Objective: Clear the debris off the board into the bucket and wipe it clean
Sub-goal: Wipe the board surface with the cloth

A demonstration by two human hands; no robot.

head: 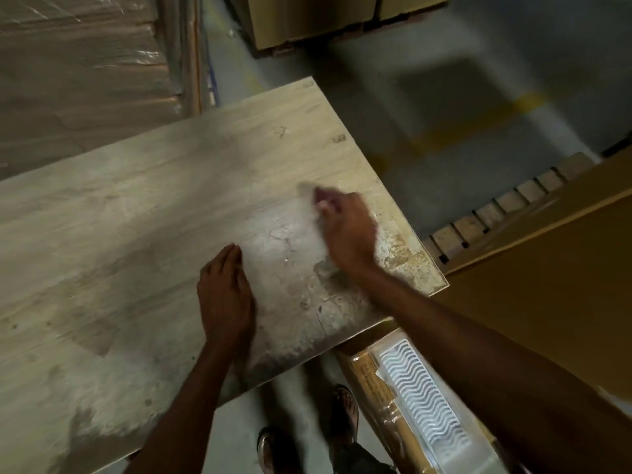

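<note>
One board point(136, 234), pale wood-grain, lying flat and filling the view from 8 o'clock to centre, its far corner pointing to 12 o'clock. The surface is dusty, with a whitish smear at centre.

Debris point(400, 248): crusty tan and white patches along the board's edge at 3 o'clock, with specks scattered inward toward 5 o'clock.

Left hand point(225, 292): at 6 o'clock of centre, released, palm down, fingers straight and together on the board, probably to steady it against sliding.

Right hand point(349, 230): just past centre toward 3 o'clock, blurred, fingers curled round a small pinkish object point(319, 196) held against the board. Cloth or scraper, cannot tell. It sits beside the crusted edge, likely because that is the dirtiest part.

Bucket: not in view.

Judged stage: cleaning under way, crust remaining.

Surroundings:
- Grey floor point(444, 80) at 1 o'clock.
- Brown cardboard point(547, 268) at 3 o'clock.
- Wrapped package point(420, 401) with white wavy pattern at 5 o'clock.
- Sandalled foot point(345, 408) at 6 o'clock.
- Plastic-wrapped stack point(78, 80) at 10 o'clock.
</note>
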